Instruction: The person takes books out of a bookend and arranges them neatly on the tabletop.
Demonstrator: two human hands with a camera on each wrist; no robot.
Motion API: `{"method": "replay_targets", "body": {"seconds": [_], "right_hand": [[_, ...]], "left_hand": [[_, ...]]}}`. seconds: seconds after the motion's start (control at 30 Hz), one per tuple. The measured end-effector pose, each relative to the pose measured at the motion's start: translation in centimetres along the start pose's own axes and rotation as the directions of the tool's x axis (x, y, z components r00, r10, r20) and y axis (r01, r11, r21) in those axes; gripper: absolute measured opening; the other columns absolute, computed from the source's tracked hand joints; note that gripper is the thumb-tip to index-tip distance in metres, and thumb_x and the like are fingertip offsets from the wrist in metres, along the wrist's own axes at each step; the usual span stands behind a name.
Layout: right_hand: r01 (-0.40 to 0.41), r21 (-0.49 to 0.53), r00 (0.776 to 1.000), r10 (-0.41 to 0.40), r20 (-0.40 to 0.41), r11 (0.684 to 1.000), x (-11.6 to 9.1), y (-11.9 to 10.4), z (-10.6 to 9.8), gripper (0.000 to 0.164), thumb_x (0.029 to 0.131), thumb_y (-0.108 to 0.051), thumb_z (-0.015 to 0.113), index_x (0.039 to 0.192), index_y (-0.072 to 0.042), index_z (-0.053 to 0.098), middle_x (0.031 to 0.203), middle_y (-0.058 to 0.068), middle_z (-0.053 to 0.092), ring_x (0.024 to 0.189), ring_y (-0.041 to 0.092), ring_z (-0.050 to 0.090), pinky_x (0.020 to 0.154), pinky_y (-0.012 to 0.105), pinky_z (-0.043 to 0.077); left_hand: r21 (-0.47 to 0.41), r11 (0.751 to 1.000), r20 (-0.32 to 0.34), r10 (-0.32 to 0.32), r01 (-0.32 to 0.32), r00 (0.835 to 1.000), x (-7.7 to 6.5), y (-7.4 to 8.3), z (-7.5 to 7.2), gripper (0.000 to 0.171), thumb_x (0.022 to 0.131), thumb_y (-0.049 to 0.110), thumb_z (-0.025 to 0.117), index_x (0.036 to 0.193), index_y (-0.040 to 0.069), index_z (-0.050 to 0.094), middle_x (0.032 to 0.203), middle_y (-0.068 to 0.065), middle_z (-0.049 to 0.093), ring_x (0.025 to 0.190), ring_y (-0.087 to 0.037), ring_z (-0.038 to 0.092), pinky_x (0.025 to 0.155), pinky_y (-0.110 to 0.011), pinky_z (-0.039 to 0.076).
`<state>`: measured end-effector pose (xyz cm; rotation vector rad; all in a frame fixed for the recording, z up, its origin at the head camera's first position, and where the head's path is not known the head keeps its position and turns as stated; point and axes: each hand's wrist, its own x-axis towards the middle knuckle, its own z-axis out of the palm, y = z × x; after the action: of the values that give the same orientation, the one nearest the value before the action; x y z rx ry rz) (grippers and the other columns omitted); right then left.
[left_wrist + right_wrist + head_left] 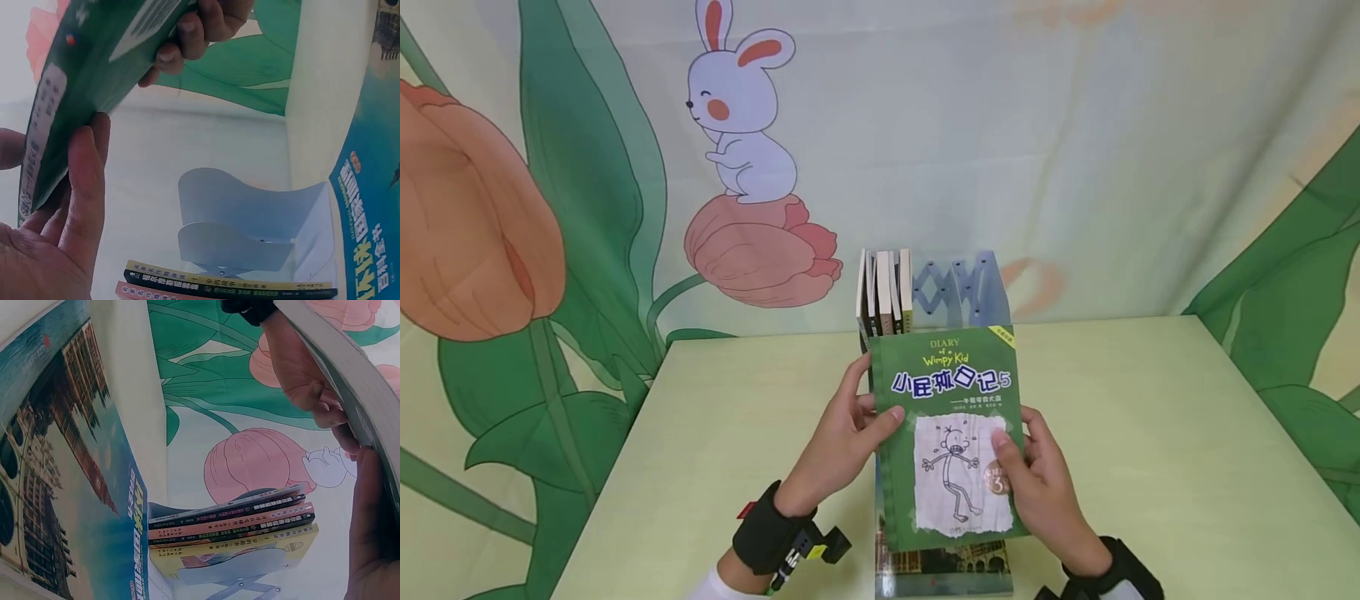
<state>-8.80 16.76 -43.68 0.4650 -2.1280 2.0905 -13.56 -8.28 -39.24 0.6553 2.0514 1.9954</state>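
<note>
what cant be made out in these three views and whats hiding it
- Head view: most of the lower book, hidden behind the green book.
- Head view: lettering on the standing books, too small to read.
- Left wrist view: end of the white panel on the green book, cut off by the top edge.
- Right wrist view: part of the right hand, cut off by the frame edge.

Left grip (72, 231), holding green book (94, 72) — blue bookend (237, 200), books (219, 287) beside it

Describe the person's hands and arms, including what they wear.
The left hand is ungloved, with a black wristband carrying a red tag and a small black device with yellow on it, above a white sleeve. The right hand is also ungloved, with another black wristband and white sleeve.
</note>
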Motion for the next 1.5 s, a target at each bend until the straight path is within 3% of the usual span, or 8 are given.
{"method": "replay_targets", "body": {"seconds": [0.17, 0.47, 0.63, 0.8, 1.07, 1.37, 1.5], "right_hand": [[-0.029, -0.007, 1.000, 0.029, -0.001, 1.000, 0.0, 0.1, 0.1, 0.032, 0.106, -0.016, 0.041, 0.136, -0.006, 0.039, 0.097, -0.003, 0.074, 0.068, 0.019, 0.073, 0.051, 0.040, 0.056], [-0.110, 0.024, 0.993, 0.109, 0.035, 0.994, 0.0, 0.6, 0.3, 0.031, 0.106, -0.021, 0.043, 0.133, -0.006, 0.039, 0.097, 0.007, 0.075, 0.069, 0.024, 0.074, 0.055, 0.045, 0.057], [-0.206, -0.004, 0.977, 0.206, 0.048, 0.978, 0.2, 1.0, 0.3, 0.032, 0.104, -0.025, 0.049, 0.129, -0.007, 0.041, 0.096, 0.012, 0.075, 0.067, 0.024, 0.073, 0.056, 0.044, 0.057], [-0.298, -0.089, 0.952, 0.302, 0.041, 0.950, 0.5, 1.2, 0.1, 0.040, 0.102, -0.029, 0.054, 0.136, -0.010, 0.042, 0.099, 0.021, 0.072, 0.069, 0.022, 0.073, 0.058, 0.039, 0.058], [-0.366, -0.198, 0.924, 0.381, 0.044, 0.909, 0.5, 2.0, -0.3, 0.053, 0.099, -0.028, 0.059, 0.144, -0.013, 0.036, 0.090, 0.015, 0.073, 0.067, 0.019, 0.070, 0.058, 0.032, 0.055], [-0.380, -0.314, 0.901, 0.425, 0.087, 0.870, 0.0, 3.9, -0.5, 0.059, 0.098, -0.027, 0.060, 0.146, -0.006, 0.033, 0.079, 0.007, 0.073, 0.064, 0.017, 0.068, 0.052, 0.027, 0.049], [-0.384, -0.374, 0.890, 0.447, 0.095, 0.844, -0.3, 4.8, -0.5, 0.063, 0.098, -0.024, 0.061, 0.149, -0.005, 0.029, 0.073, 0.005, 0.070, 0.061, 0.016, 0.065, 0.048, 0.026, 0.046]], "left_hand": [[-0.004, 0.999, -0.006, -0.054, 0.054, 0.999, -0.7, -0.4, 0.3, 0.076, 0.099, 0.019, 0.058, 0.156, 0.034, 0.008, 0.118, -0.021, 0.068, 0.090, -0.019, 0.073, 0.074, -0.035, 0.059], [-0.014, 0.998, -0.037, -0.068, 0.068, 0.997, -1.1, -1.3, 0.2, 0.077, 0.099, 0.019, 0.058, 0.157, 0.031, 0.009, 0.113, -0.023, 0.069, 0.083, -0.015, 0.072, 0.063, -0.032, 0.057], [-0.016, 0.995, -0.060, -0.102, 0.102, 0.993, -1.1, -2.3, -0.1, 0.077, 0.099, 0.019, 0.058, 0.158, 0.028, 0.009, 0.114, -0.024, 0.069, 0.084, -0.015, 0.072, 0.063, -0.031, 0.057], [-0.005, 0.986, -0.088, -0.164, 0.165, 0.982, -0.9, -3.3, -0.1, 0.075, 0.100, 0.016, 0.056, 0.157, 0.028, 0.009, 0.113, -0.022, 0.070, 0.083, -0.019, 0.073, 0.062, -0.033, 0.058], [0.061, 0.968, -0.114, -0.235, 0.243, 0.965, -0.9, -4.4, 0.0, 0.078, 0.099, 0.016, 0.057, 0.158, 0.022, 0.006, 0.106, -0.019, 0.071, 0.079, -0.021, 0.073, 0.059, -0.034, 0.057], [0.079, 0.949, -0.068, -0.301, 0.306, 0.951, -1.4, -6.6, -0.1, 0.077, 0.098, 0.015, 0.058, 0.157, 0.021, 0.010, 0.103, -0.019, 0.072, 0.076, -0.022, 0.074, 0.056, -0.035, 0.057], [0.131, 0.938, -0.065, -0.315, 0.321, 0.947, -1.6, -7.5, 0.0, 0.076, 0.097, 0.015, 0.059, 0.157, 0.015, 0.011, 0.097, -0.017, 0.073, 0.069, -0.020, 0.072, 0.055, -0.044, 0.056]]}}
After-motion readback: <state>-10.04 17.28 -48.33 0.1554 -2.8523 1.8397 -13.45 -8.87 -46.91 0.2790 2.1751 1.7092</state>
